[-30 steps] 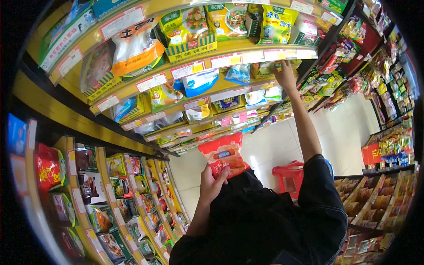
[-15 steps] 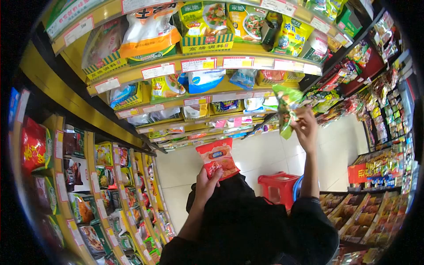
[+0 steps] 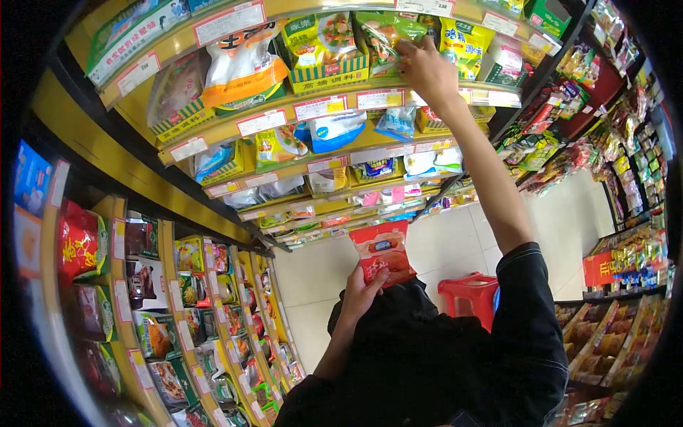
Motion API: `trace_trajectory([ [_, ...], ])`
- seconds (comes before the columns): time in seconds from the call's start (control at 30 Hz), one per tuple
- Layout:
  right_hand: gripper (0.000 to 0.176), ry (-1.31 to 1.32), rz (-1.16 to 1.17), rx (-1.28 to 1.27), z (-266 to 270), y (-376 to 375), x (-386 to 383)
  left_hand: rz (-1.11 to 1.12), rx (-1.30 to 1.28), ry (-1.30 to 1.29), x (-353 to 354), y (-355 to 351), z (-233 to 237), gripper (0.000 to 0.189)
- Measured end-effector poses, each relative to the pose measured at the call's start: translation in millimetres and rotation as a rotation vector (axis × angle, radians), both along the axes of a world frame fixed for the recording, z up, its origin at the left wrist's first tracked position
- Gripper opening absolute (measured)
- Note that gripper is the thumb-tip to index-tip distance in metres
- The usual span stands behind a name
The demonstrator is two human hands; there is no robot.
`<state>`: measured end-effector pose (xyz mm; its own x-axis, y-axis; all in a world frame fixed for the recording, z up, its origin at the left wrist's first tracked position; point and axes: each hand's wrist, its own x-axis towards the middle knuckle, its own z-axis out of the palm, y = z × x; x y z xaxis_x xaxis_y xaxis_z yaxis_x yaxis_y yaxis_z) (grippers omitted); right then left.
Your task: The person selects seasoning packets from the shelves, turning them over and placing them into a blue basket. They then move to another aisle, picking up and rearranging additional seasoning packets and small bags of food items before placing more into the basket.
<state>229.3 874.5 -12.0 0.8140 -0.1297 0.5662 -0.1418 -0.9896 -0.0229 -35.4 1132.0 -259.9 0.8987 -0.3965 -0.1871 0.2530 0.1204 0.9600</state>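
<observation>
My right hand reaches up to the top shelf, its fingers closed on a green food packet. That packet stands at the shelf, between a yellow seasoning bag in a striped box and another yellow bag. Part of the green packet is covered by my fingers. Lower down, in front of my body, my left hand grips a red snack bag by its lower edge, thumb across the front.
A yellow shelf unit with price labels carries several rows of bagged goods. Another rack of packets stands at the left. A red plastic stool sits on the tiled floor. Hanging packets line the right side.
My right hand has carried the green packet up and left from mid-air to the top shelf. My left hand still holds the red bag; the view has shifted slightly.
</observation>
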Motion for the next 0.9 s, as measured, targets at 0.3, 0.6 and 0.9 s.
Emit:
trace_trajectory([
  [0.3,0.019,-0.168,0.376,0.772,-76,-14,-190,0.078,-0.151,0.087,29,-29,-3,0.030],
  [0.6,0.034,0.251,0.197,1.424,-184,-55,-207,-0.215,-0.050,-0.205,87,-128,11,0.039],
  [0.9,0.018,-0.262,0.308,0.905,-183,-214,11,-0.186,-0.036,0.017,84,-54,-28,0.028],
])
